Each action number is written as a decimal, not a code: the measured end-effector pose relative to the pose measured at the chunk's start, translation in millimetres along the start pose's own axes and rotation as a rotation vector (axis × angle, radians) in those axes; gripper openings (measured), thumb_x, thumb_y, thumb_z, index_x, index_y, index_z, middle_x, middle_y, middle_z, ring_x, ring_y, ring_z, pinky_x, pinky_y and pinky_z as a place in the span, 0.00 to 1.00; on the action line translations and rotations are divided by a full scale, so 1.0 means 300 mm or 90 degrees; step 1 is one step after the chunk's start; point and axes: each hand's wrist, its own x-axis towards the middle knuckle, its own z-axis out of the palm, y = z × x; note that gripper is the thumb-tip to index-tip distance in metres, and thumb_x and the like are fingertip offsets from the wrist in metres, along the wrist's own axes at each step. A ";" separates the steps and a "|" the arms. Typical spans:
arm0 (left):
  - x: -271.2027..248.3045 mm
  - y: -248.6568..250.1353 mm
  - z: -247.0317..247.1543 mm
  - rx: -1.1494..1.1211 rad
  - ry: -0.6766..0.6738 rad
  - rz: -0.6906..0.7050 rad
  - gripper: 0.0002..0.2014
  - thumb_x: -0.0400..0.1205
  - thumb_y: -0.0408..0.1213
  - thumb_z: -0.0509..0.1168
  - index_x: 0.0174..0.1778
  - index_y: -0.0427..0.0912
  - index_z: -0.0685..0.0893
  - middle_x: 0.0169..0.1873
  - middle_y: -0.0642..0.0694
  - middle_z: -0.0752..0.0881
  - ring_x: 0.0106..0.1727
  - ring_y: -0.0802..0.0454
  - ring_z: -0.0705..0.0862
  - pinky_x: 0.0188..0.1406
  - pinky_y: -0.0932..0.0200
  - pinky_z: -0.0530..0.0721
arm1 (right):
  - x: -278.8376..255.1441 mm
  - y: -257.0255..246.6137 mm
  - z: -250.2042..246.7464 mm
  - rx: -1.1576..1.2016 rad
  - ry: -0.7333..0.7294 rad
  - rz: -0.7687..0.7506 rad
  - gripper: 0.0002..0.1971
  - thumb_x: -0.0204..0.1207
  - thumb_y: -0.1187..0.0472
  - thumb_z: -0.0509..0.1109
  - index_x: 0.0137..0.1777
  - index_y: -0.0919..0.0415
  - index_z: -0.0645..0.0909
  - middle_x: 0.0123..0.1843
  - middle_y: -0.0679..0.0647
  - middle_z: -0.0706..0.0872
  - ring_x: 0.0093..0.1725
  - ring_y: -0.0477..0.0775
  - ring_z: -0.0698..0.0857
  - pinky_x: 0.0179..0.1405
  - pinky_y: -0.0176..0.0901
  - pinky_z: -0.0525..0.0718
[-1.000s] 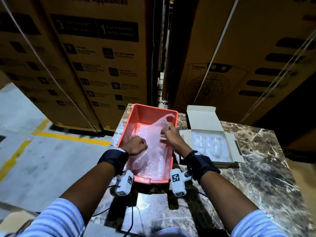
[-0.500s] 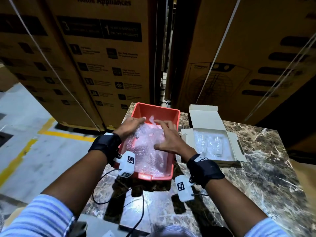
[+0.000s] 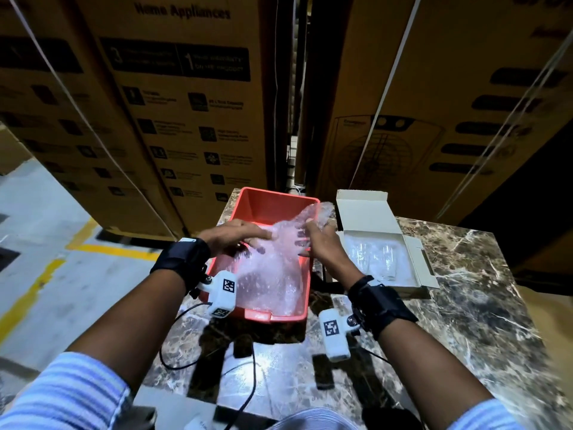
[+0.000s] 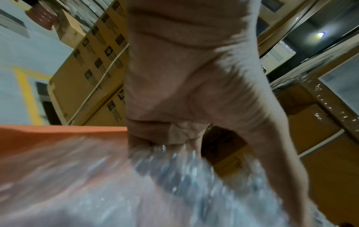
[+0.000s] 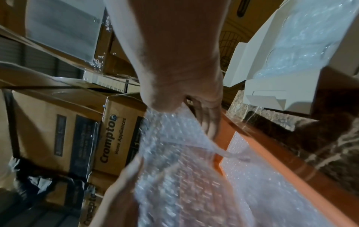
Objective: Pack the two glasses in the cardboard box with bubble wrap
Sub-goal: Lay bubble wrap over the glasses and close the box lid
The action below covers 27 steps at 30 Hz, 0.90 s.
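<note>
A sheet of bubble wrap (image 3: 273, 274) lies in the red bin (image 3: 279, 197), and its far end is raised above the bin's right rim. My left hand (image 3: 262, 240) grips the sheet from the left, fingers curled into it (image 4: 174, 153). My right hand (image 3: 302, 240) pinches the same sheet from the right, its fingers showing through the plastic (image 5: 174, 138). To the right stands the open white cardboard box (image 3: 418, 262), lined with bubble wrap. Two clear glasses (image 3: 387, 262) lie side by side in it.
The bin and the box stand on a marble-patterned table (image 3: 480, 305). Tall brown appliance cartons (image 3: 186, 119) rise close behind it. Left of the table is grey floor with yellow lines (image 3: 46, 274). Camera cables (image 3: 248, 383) hang over the table's near edge.
Half a second ago both hands lay on the wrap in the bin. They have since gathered the sheet and lifted its far end up and to the right, past the bin's rim.
</note>
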 end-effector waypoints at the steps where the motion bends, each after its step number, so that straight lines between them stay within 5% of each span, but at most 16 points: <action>1: -0.006 -0.007 -0.004 0.004 -0.002 0.003 0.24 0.71 0.54 0.83 0.54 0.41 0.90 0.41 0.46 0.91 0.26 0.58 0.78 0.25 0.65 0.74 | 0.006 0.006 -0.013 -0.012 0.019 0.003 0.19 0.84 0.49 0.66 0.59 0.67 0.84 0.55 0.63 0.91 0.49 0.57 0.92 0.36 0.46 0.89; 3: -0.017 -0.020 -0.006 -0.001 0.008 -0.002 0.10 0.76 0.37 0.81 0.49 0.40 0.91 0.39 0.44 0.90 0.28 0.57 0.81 0.27 0.66 0.76 | 0.012 0.011 -0.042 -0.069 0.074 -0.034 0.19 0.83 0.50 0.69 0.52 0.69 0.86 0.47 0.61 0.91 0.43 0.58 0.90 0.38 0.49 0.86; 6: -0.018 -0.041 -0.023 -0.001 0.062 0.002 0.02 0.79 0.31 0.77 0.45 0.38 0.91 0.33 0.45 0.87 0.26 0.56 0.82 0.29 0.63 0.74 | 0.012 0.002 -0.075 -0.047 0.096 -0.063 0.19 0.82 0.56 0.70 0.42 0.77 0.82 0.34 0.59 0.85 0.35 0.55 0.86 0.38 0.49 0.83; 8: -0.010 -0.067 -0.045 -0.029 0.103 0.011 0.02 0.81 0.30 0.75 0.44 0.36 0.90 0.29 0.43 0.83 0.23 0.55 0.79 0.26 0.63 0.71 | 0.006 -0.008 -0.094 -0.015 0.082 -0.057 0.16 0.84 0.59 0.67 0.37 0.70 0.80 0.32 0.55 0.84 0.32 0.49 0.89 0.39 0.50 0.88; 12: -0.007 -0.097 -0.062 -0.014 0.166 0.018 0.18 0.79 0.52 0.77 0.45 0.38 0.89 0.32 0.46 0.79 0.31 0.50 0.73 0.33 0.63 0.75 | -0.003 -0.012 -0.117 -0.012 0.078 -0.040 0.13 0.86 0.57 0.65 0.42 0.63 0.80 0.32 0.53 0.83 0.30 0.55 0.85 0.25 0.41 0.78; 14: -0.015 -0.095 -0.054 -0.031 0.156 0.008 0.26 0.77 0.64 0.74 0.52 0.42 0.91 0.37 0.51 0.85 0.37 0.54 0.79 0.42 0.58 0.79 | 0.000 -0.002 -0.131 -0.002 0.088 -0.022 0.15 0.86 0.54 0.66 0.48 0.68 0.83 0.36 0.55 0.81 0.33 0.56 0.79 0.28 0.44 0.76; 16: -0.029 -0.089 -0.050 -0.025 0.105 0.006 0.30 0.70 0.65 0.79 0.58 0.45 0.92 0.45 0.49 0.90 0.41 0.51 0.84 0.45 0.55 0.82 | -0.004 0.002 -0.146 0.018 0.090 -0.008 0.14 0.84 0.55 0.69 0.51 0.69 0.84 0.37 0.56 0.80 0.34 0.55 0.78 0.29 0.47 0.80; 19: -0.031 -0.089 -0.050 -0.041 0.069 0.005 0.28 0.68 0.44 0.86 0.63 0.40 0.90 0.50 0.43 0.93 0.46 0.49 0.86 0.44 0.61 0.80 | -0.020 0.007 -0.187 0.013 0.106 -0.018 0.09 0.81 0.57 0.74 0.43 0.62 0.86 0.36 0.54 0.84 0.30 0.51 0.77 0.26 0.42 0.76; 21: -0.021 -0.092 -0.042 -0.086 0.092 0.002 0.28 0.70 0.28 0.83 0.67 0.38 0.87 0.48 0.36 0.92 0.40 0.49 0.86 0.36 0.61 0.81 | -0.036 0.018 -0.224 0.007 0.102 -0.005 0.03 0.77 0.60 0.76 0.45 0.59 0.87 0.38 0.53 0.88 0.30 0.50 0.80 0.25 0.40 0.76; 24: -0.002 -0.099 -0.024 -0.132 0.142 0.000 0.30 0.69 0.19 0.80 0.67 0.37 0.85 0.34 0.37 0.90 0.24 0.52 0.79 0.20 0.63 0.76 | -0.067 0.049 -0.288 0.022 0.080 0.009 0.06 0.75 0.65 0.75 0.51 0.64 0.88 0.43 0.55 0.90 0.36 0.52 0.86 0.34 0.43 0.84; 27: 0.006 -0.091 0.001 -0.131 0.183 -0.010 0.25 0.71 0.18 0.79 0.64 0.36 0.86 0.29 0.42 0.90 0.18 0.57 0.76 0.14 0.67 0.71 | -0.090 0.094 -0.344 0.025 0.087 0.014 0.06 0.76 0.68 0.76 0.52 0.64 0.88 0.44 0.56 0.91 0.40 0.52 0.89 0.40 0.45 0.88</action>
